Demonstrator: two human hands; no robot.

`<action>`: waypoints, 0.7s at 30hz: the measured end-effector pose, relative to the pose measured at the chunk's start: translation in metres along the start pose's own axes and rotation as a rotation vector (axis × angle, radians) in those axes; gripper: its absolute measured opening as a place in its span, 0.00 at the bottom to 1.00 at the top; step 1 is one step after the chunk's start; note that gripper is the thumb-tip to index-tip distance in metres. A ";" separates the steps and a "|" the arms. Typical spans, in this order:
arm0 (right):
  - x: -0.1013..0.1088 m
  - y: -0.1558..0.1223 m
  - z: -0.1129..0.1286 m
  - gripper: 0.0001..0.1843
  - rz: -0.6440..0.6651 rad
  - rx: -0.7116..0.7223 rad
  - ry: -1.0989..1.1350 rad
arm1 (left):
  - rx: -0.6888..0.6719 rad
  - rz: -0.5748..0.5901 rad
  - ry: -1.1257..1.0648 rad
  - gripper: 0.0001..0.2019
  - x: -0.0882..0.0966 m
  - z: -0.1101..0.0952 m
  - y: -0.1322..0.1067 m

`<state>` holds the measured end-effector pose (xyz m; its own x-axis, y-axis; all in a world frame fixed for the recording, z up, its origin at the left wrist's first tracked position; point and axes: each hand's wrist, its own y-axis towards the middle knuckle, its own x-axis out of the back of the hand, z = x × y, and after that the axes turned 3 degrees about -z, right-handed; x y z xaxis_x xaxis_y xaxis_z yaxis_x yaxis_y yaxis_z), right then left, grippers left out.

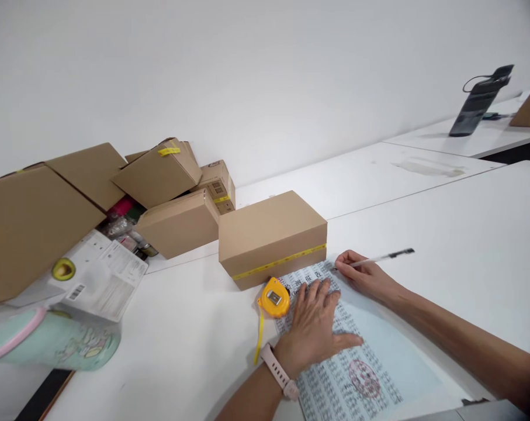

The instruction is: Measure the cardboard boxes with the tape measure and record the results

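Observation:
My left hand (314, 324) lies flat with fingers spread on a pale blue sheet of paper (405, 356) covered with rows of dark handwriting and a round red mark. In my right hand (363, 275) is a slim pen (385, 256), pinched near its tip at the sheet's upper right edge. Beside my left fingers sits a yellow tape measure (275, 297), with its yellow strap hanging toward my wrist. A closed cardboard box (273, 234) with yellow tape stands just behind the paper's top edge. The pen's point is hidden by my fingers.
More cardboard boxes (181, 225) are piled at the left against the wall. Nearer me are a white package with an avocado picture (102, 275) and a mint green tumbler (67, 342). A dark bottle (475, 105) stands at the far right.

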<state>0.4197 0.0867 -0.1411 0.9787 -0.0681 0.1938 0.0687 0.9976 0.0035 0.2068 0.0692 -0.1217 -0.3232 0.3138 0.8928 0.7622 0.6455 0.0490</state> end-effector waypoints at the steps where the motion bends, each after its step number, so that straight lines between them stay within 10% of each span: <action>1: 0.002 0.002 -0.002 0.23 0.030 0.002 0.002 | 0.000 -0.001 -0.001 0.43 0.000 0.001 0.000; 21: -0.005 0.003 -0.006 0.17 -0.121 0.082 -0.257 | 0.003 0.036 -0.060 0.49 -0.005 0.010 0.005</action>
<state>0.4165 0.0900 -0.1480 0.8827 -0.1920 0.4289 0.1553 0.9806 0.1192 0.2072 0.0778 -0.1306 -0.3287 0.3782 0.8654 0.7723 0.6350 0.0158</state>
